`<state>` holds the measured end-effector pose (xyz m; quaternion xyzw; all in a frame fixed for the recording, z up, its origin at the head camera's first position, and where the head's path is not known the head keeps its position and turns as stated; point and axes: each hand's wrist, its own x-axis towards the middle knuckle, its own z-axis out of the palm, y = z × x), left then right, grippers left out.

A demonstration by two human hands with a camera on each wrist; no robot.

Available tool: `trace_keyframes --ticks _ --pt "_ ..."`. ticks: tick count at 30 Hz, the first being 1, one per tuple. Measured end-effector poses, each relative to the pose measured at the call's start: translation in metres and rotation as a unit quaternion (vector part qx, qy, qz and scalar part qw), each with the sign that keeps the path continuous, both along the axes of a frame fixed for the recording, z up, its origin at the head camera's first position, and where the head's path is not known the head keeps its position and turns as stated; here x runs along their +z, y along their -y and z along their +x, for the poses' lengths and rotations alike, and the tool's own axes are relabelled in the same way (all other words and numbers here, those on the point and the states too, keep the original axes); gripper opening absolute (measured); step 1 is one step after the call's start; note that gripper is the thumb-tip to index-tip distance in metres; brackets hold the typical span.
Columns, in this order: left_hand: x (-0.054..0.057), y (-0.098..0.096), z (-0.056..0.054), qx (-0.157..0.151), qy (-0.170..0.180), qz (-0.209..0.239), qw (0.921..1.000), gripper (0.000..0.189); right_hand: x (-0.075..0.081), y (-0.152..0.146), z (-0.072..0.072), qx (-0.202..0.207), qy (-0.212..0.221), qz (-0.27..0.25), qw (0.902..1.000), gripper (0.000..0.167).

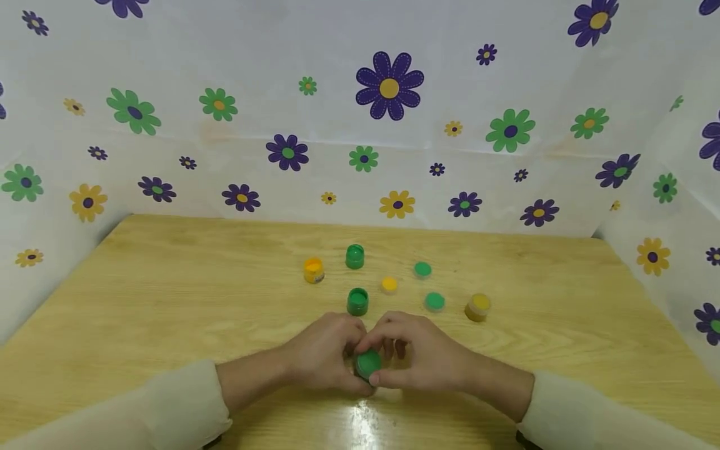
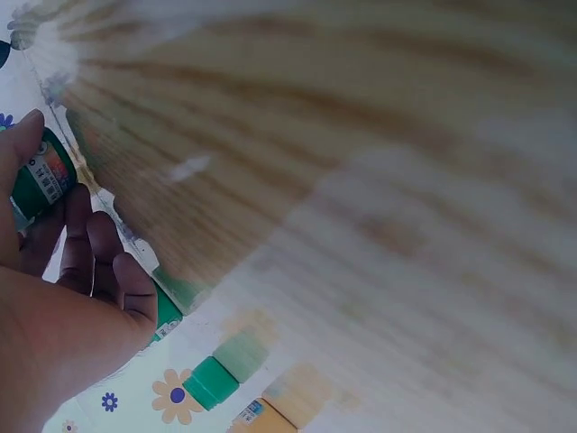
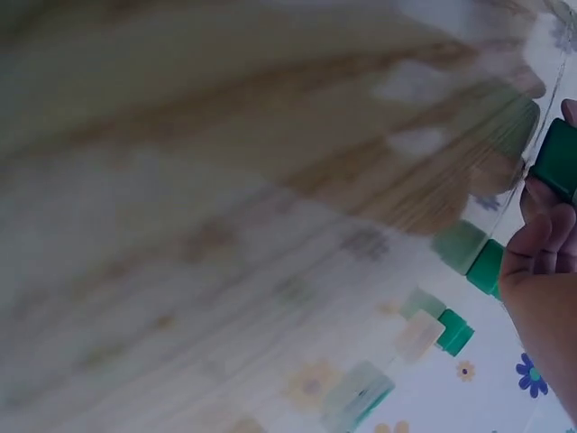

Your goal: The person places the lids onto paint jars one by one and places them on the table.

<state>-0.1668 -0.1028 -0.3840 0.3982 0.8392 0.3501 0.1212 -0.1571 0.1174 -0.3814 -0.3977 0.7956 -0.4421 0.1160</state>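
Observation:
A small green paint jar (image 1: 368, 363) is held between both hands near the front of the table, its green lid facing up. My left hand (image 1: 323, 353) grips the jar from the left; in the left wrist view, the thumb and fingers surround the labelled jar (image 2: 50, 176). From the right, my right hand (image 1: 424, 353) pinches at the lid's rim with thumb and index finger. The right wrist view catches the green jar (image 3: 557, 158) at its edge. Just beyond the hands stands a lidless green jar (image 1: 357, 303).
Farther back are another lidless green jar (image 1: 355, 257) and a lidless orange-yellow jar (image 1: 314, 271). Two green lids (image 1: 435, 302) and a yellow lid (image 1: 389, 285) lie to their right. A lidded yellow jar (image 1: 477, 308) stands farther right. Flowered cloth (image 1: 337, 119) borders the wooden table (image 1: 169, 300).

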Motion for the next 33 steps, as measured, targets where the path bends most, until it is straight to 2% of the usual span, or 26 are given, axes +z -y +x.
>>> trace_keyframes --ticks 7,11,18,24,33 --pt "0.0004 0.0019 -0.0011 -0.004 0.023 -0.007 0.9997 0.019 -0.0016 -0.0016 -0.004 0.039 -0.057 0.006 0.9976 0.033" --pt "0.0005 0.0015 -0.0015 -0.008 0.025 -0.006 0.9996 0.019 -0.0022 -0.0023 -0.004 0.047 -0.099 0.012 0.9939 0.031" --pt "0.002 0.0004 -0.0015 -0.015 0.019 -0.021 0.9995 0.018 -0.0034 -0.0022 -0.0045 0.061 -0.139 -0.001 0.9884 0.031" --pt "0.0031 -0.0006 -0.0018 -0.017 0.018 -0.018 0.9995 0.019 -0.0024 -0.0018 -0.003 0.055 -0.153 -0.004 0.9867 0.034" --pt "0.0036 -0.0019 -0.0005 0.002 0.022 -0.017 0.9996 0.019 -0.0025 -0.0028 -0.0037 0.047 -0.167 -0.003 0.9849 0.036"
